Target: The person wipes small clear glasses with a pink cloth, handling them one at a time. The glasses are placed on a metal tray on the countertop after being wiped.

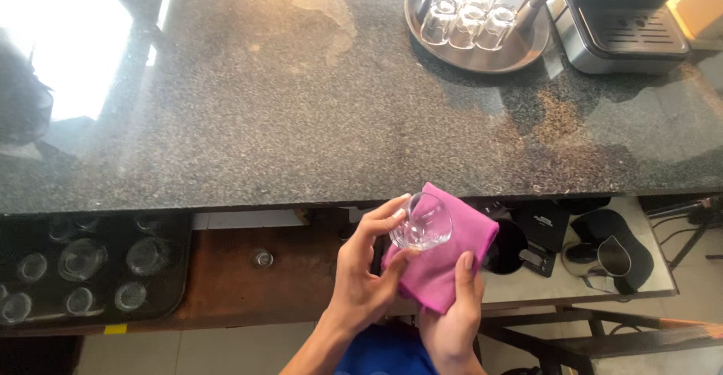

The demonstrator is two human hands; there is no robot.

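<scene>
The left hand (360, 277) pinches a small clear drinking glass (422, 222) by its rim; at three o'clock, the right hand (452, 318) grips a folded pink cloth (452, 258) beneath it.

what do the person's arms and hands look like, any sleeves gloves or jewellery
Both hands are bare: the left hand and the right hand show no gloves, and no rings or bracelets can be seen. The forearms are uncovered as far as the bottom edge of the view, with no sleeve or watch in sight. Fingernails look short and unpainted. A bright blue garment shows between the forearms.
</scene>
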